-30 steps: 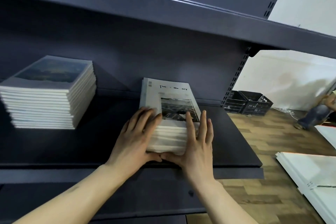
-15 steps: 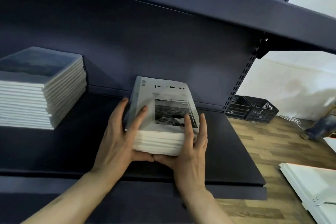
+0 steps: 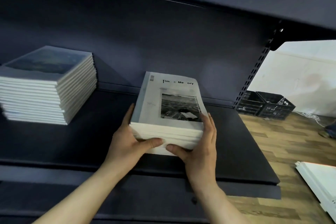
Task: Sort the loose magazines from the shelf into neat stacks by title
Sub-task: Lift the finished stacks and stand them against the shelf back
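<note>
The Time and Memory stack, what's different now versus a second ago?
Both hands slid off the cover to the stack's sides: the left hand and right hand now grip the gray magazine stack, thumbs on its front edge. The blue-covered stack and shelf stayed put.

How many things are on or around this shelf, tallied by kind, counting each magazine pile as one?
Magazine stacks on the shelf: 2, the blue-cover stack at left and the grey-cover stack held between the left hand and right hand
Black crates on the floor: 2
White panels on the floor: 1 pile
Total: 5
</note>
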`<state>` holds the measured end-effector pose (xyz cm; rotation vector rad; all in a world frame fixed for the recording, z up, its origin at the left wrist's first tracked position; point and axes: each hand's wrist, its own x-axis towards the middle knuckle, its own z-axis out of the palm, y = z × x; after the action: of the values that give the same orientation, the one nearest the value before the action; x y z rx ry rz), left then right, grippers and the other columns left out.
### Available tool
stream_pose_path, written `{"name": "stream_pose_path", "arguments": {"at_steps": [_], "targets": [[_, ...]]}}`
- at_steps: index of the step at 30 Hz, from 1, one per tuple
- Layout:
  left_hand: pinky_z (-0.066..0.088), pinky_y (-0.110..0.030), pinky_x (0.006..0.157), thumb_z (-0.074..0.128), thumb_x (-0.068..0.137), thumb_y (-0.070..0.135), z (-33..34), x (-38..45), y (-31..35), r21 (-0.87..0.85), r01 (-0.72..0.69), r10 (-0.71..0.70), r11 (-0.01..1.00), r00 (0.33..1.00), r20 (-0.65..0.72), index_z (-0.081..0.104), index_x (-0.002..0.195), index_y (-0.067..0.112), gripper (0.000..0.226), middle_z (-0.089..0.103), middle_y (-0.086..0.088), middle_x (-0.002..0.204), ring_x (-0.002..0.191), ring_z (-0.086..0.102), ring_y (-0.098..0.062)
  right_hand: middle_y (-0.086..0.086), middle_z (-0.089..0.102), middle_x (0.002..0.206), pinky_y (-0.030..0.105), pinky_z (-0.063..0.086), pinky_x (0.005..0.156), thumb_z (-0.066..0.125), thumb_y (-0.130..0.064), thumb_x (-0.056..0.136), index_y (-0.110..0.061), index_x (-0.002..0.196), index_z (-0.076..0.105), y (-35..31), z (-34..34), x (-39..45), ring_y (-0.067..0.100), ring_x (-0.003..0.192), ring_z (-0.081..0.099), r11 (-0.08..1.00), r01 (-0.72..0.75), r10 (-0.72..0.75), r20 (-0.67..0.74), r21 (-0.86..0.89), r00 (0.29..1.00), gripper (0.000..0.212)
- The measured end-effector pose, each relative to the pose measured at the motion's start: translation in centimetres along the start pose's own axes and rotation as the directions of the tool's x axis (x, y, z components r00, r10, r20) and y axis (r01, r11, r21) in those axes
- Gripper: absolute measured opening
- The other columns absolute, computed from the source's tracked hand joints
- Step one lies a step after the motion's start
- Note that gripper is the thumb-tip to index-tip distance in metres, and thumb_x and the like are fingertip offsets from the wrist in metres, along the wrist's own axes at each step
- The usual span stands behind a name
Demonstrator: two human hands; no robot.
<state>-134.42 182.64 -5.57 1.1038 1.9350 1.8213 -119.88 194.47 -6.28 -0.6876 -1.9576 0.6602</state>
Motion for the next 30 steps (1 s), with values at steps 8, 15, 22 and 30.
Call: {"name": "stream_pose_path", "arguments": {"at_steps": [8,15,22,30], "targets": [[0.048,-0.007,0.084,0.09,0.05,0.037,-0.1,-0.4,1.1,-0.105,0.097,-0.096,0.99,0.995,0.017,0.008,0.154,0.039,0.132,0.062,0.023,0.122,0.109,0.058,0.011,-0.001,0.044,0.15,0.005,0.044,0.087,0.066,-0.062,0.077,-0.043,0.154,-0.001,-0.1,-0.8,-0.5,0.005,0.112,0.062,0.942,-0.134,0.144,-0.011,0.308,0.989,0.104],[0.043,-0.008,0.089,0.072,0.064,0.061,0.2,0.0,0.8,-0.061,0.078,-0.08,0.995,0.996,-0.03,0.021,0.152,0.041,0.103,0.058,0.031,0.119,0.107,0.052,0.02,-0.008,0.065,0.122,0.003,0.044,0.08,0.049,-0.05,0.093,-0.037,0.143,0.038,-0.5,0.0,-0.4,-0.01,0.103,0.061,0.918,-0.248,0.279,-0.058,0.309,0.959,0.053],[0.044,-0.002,0.082,0.084,0.064,0.05,-0.3,0.2,0.1,-0.093,0.06,-0.059,0.994,0.998,0.014,0.022,0.154,0.034,0.11,0.062,0.032,0.114,0.107,0.055,0.017,-0.029,0.064,0.106,-0.001,0.039,0.08,0.079,-0.044,0.078,-0.029,0.151,0.037,-0.4,-0.4,-0.2,-0.02,0.099,0.058,0.906,-0.244,0.285,-0.073,0.346,0.956,0.085],[0.051,-0.013,0.087,0.087,0.055,0.037,-1.1,0.3,-0.2,0.02,0.1,-0.101,0.995,0.988,0.116,0.046,0.14,0.029,0.095,0.067,0.03,0.107,0.102,0.063,0.008,-0.028,0.067,0.096,-0.001,0.04,0.073,0.083,-0.044,0.07,-0.016,0.132,0.06,0.2,-0.6,-0.1,-0.022,0.091,0.059,0.947,-0.198,0.226,-0.089,0.254,0.97,0.072]]}}
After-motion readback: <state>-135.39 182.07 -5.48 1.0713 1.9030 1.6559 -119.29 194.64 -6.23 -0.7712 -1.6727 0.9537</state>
